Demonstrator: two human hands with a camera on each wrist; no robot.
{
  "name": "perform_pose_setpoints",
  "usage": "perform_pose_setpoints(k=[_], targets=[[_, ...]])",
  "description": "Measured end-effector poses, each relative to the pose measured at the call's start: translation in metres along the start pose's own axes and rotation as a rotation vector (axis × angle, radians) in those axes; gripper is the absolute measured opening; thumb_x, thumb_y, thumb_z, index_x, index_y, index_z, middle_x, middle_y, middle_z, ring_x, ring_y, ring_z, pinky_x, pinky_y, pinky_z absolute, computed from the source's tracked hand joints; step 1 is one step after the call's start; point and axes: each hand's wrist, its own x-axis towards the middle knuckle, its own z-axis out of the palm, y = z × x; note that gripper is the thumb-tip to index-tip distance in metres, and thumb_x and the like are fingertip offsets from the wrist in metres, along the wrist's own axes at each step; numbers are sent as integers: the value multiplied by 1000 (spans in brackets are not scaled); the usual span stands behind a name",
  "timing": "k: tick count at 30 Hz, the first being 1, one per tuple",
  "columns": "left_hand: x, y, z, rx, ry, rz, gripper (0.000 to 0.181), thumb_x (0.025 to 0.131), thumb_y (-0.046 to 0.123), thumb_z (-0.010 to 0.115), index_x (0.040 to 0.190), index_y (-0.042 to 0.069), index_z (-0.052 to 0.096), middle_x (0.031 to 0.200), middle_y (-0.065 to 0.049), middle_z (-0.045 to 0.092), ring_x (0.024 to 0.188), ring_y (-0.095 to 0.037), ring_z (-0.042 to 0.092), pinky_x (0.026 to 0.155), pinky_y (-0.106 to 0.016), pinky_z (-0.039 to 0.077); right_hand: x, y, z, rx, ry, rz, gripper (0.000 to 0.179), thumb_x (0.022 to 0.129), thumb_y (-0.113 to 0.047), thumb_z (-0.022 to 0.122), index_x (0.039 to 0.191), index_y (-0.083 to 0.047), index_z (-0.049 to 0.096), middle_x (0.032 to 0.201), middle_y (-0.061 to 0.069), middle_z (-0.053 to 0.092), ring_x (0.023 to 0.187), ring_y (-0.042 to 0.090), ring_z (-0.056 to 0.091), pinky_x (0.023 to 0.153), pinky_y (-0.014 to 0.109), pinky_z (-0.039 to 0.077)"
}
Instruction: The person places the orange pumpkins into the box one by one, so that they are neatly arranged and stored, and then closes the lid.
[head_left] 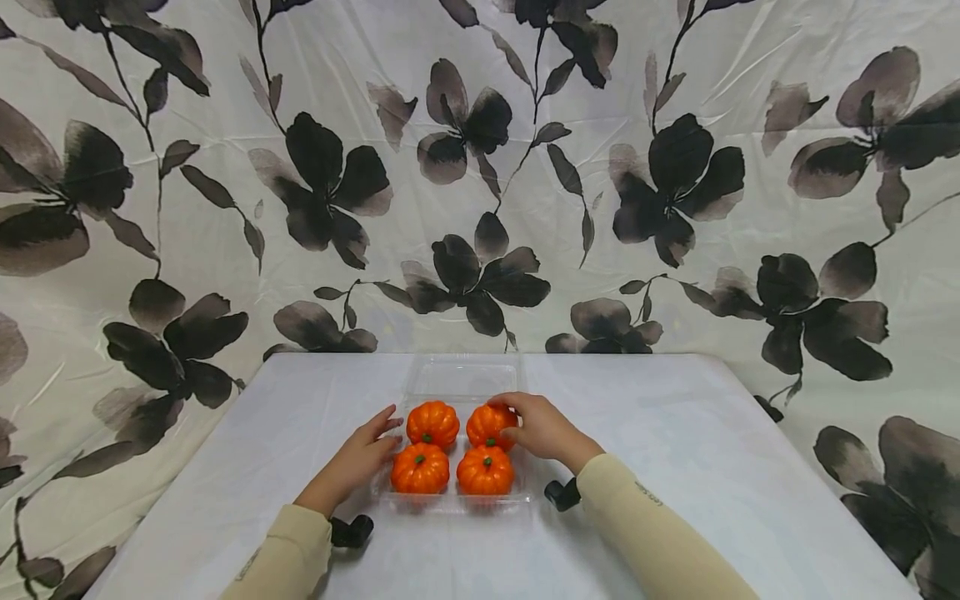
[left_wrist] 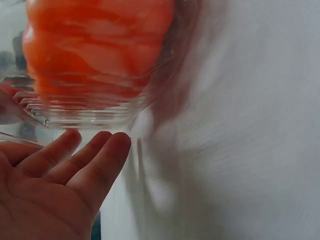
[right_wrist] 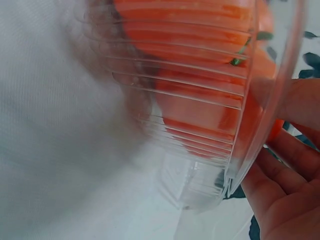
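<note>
Several small orange pumpkins with green stems sit in two rows inside a clear plastic clamshell container, its lid folded back on the far side. My right hand reaches over the right rim and holds the back right pumpkin, fingers over its far side and thumb in front. On the other side, my left hand is beside the container's left wall, fingers spread and straight, nearest the back left pumpkin and front left pumpkin. In the left wrist view its fingertips are right at the ribbed wall. The front right pumpkin stands untouched.
A white-covered table bears the container near its far middle. Behind it and at both sides hangs a pale cloth with dark flowers. Black wrist cameras are worn at both sleeve cuffs.
</note>
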Motion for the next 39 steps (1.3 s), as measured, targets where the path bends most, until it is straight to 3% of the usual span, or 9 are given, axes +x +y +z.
perform_pose_setpoints(k=[11,20,32,39], targets=[[3,5,-9,87,-20,-1,63,97,21,47,154,8,23,144,-19,49,124,-34,57,105,-53,44,2,0,-3,-16,-12,-17,45,88,-12,68,131,-15,59,132,4,61,114,26,58,101,43,50],[13,10,-21,131,-40,-4,60,97,18,44,152,4,25,134,-21,57,110,-27,63,94,-44,54,3,4,-6,-6,-19,-19,43,89,-19,67,131,-17,59,133,4,60,117,29,58,101,45,49],[28,13,-30,192,-57,-30,57,99,19,43,150,-1,28,134,-24,56,108,-28,63,89,-41,57,9,22,-6,31,106,0,34,93,-28,61,125,-16,64,127,0,64,117,27,59,99,43,51],[40,15,-37,216,-50,-31,56,99,22,43,148,-3,31,134,-27,55,109,-31,63,90,-42,56,17,30,-11,36,162,47,32,94,-26,62,123,-13,65,124,6,65,115,27,60,98,43,52]])
